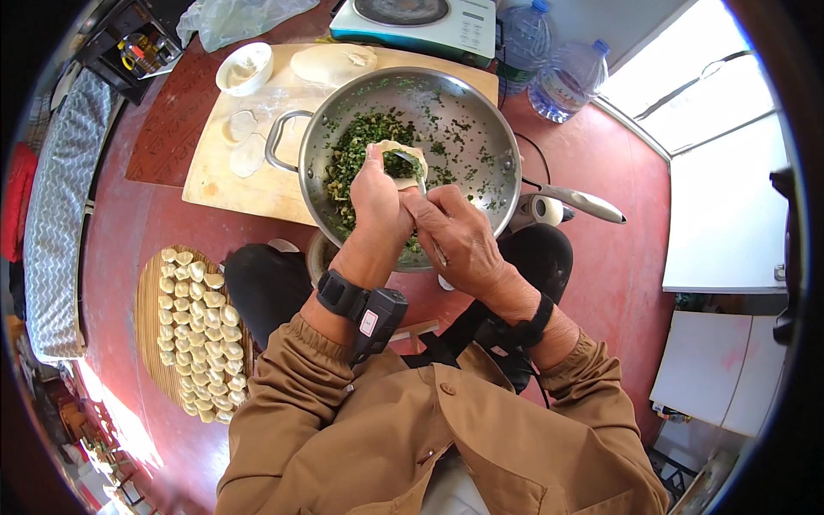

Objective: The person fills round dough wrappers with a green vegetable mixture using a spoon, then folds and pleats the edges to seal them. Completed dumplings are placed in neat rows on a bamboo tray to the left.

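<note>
My left hand (378,193) cups a round dough wrapper (386,147) over a steel wok (476,96). Chopped green filling (400,166) sits in the hollow of that wrapper. In my right hand (458,225) is a thin metal utensil (440,253), its handle showing below the fingers and its upper end resting in the filling. Which kind of utensil it is, I cannot tell for certain. More green filling (360,141) is heaped on the left side of the wok, with bits scattered over the right side. My two hands touch near the fingertips.
A wooden board (219,174) carries flat wrappers (247,154), a dough lump (333,64) and a white bowl (244,69). Filled dumplings (199,328) stand in rows on a round mat (149,322) at left. The wok's long handle (582,203) juts right. Behind are an electric cooktop (412,32) and water bottles (566,80).
</note>
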The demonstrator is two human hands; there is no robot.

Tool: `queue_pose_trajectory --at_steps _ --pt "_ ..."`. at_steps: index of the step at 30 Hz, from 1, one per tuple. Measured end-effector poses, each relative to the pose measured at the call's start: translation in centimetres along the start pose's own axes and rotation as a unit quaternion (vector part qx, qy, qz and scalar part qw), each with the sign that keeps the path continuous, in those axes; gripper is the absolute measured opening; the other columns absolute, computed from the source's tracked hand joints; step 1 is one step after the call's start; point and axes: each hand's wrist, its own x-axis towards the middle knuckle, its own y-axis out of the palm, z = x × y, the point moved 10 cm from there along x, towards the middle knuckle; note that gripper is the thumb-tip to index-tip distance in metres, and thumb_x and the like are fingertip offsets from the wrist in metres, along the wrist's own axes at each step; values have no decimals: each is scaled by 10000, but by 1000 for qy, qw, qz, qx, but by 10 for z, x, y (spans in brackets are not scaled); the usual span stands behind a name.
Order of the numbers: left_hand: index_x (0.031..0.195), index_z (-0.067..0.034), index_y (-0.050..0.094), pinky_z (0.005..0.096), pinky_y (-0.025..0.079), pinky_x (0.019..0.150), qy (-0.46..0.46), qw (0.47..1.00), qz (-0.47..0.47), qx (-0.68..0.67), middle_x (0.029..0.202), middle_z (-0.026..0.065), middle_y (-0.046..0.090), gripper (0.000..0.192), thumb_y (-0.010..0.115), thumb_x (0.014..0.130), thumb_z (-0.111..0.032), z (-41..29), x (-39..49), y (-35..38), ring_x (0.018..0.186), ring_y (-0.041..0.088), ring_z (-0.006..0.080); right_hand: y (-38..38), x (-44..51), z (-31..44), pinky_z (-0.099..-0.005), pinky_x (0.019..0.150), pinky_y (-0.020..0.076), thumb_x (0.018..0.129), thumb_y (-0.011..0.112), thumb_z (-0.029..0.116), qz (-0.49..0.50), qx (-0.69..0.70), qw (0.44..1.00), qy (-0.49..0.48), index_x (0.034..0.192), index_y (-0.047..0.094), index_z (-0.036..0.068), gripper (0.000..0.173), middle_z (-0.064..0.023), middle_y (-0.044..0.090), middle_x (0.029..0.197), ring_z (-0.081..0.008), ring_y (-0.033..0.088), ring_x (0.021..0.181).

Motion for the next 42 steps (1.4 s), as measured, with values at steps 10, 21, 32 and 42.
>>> queue_pose_trajectory --at_steps 10,21,32,42 --pt "1206 -19 522 513 445 1016 16 998 11 -55 1255 183 547 351 313 1082 -272 -14 -7 -3 1161 531 353 -42 9 -18 -319 659 515 878 591 -47 -125 133 980 78 1033 667 -4 178 -153 659 878 -263 656 752" --pt "1219 18 488 519 436 1049 9 998 51 -34 1241 215 556 380 293 1086 -280 -16 -10 -5 1187 546 364 0 -4 -45 -232 642 517 1002 489 63 -73 382 888 247 1096 648 -24 203 -45 612 827 -98 623 683" --pt "1200 -12 530 518 462 1005 27 997 63 -47 1170 164 594 360 312 1083 -274 -34 -8 -12 1069 584 315 -48 9 -35 -239 648 511 970 518 15 -87 226 959 151 1103 670 -31 206 -69 632 888 -110 629 691" --pt "1192 -6 542 502 452 1028 15 995 73 -63 1196 180 604 399 293 1082 -297 -26 1 -16 1126 589 336 -34 5 -13 -354 655 508 847 606 -76 -90 143 982 85 1054 677 -1 232 -148 643 859 -303 626 742"
